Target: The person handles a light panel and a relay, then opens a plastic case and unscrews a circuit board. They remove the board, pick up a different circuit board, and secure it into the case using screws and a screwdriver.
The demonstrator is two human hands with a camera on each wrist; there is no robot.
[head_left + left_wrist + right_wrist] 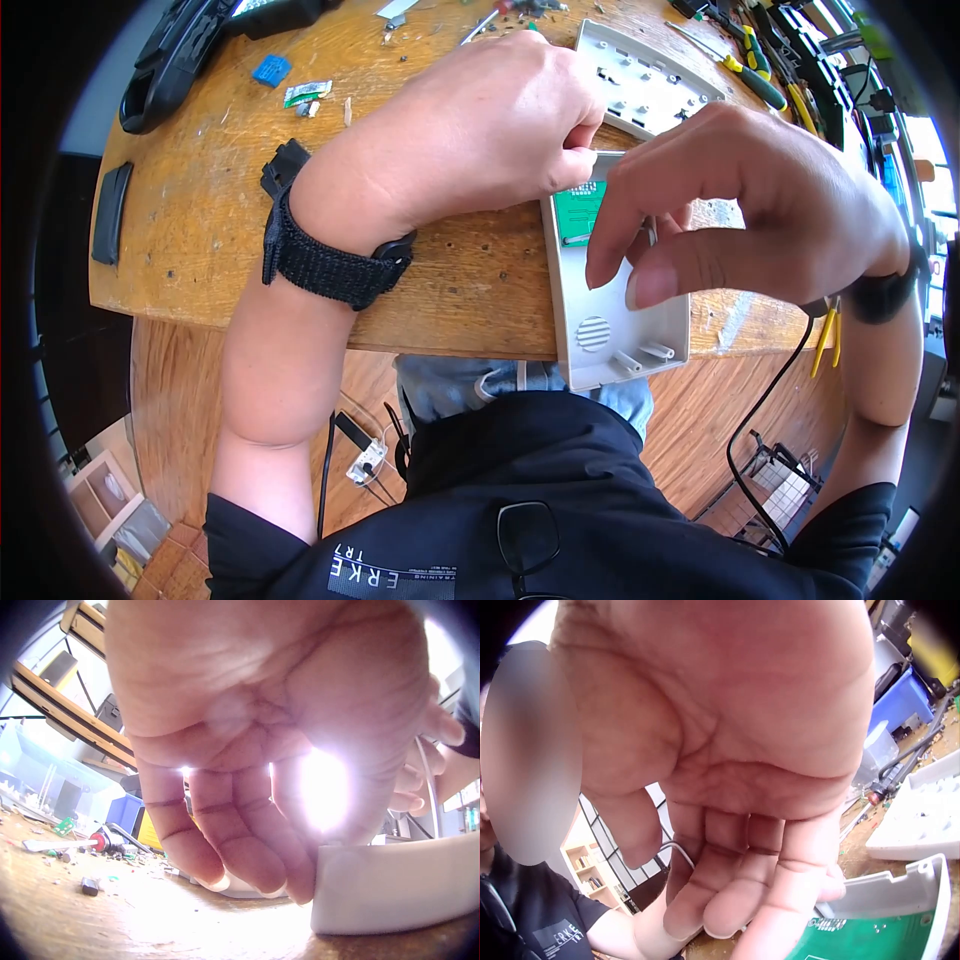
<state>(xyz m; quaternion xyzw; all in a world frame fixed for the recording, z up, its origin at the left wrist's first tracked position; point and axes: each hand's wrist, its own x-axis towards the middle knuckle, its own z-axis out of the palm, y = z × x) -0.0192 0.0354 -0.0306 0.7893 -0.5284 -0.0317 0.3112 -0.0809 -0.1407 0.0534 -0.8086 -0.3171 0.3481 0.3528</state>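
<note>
A light grey plastic housing (578, 340) lies at the table's front edge, with a green circuit board (577, 215) in its far half. My left hand (500, 130) grips the far left corner of the housing, thumb and bent fingers at the wall. In the left wrist view, its fingertips (268, 889) are beside the housing's end. Over the housing is my right hand (750, 210), fingers curled, thumb tip and index tip apart. A thin pale wire (676, 851) runs among the right fingers; in the left wrist view, the wire (430, 780) reaches down toward the housing.
A second grey plastic shell (640, 80) lies beyond the housing. Screwdrivers (755, 82) are at the back right. A blue block (271, 70), a small green packet (306, 93) and a black case (112, 213) lie to the left. Small debris is scattered at the back.
</note>
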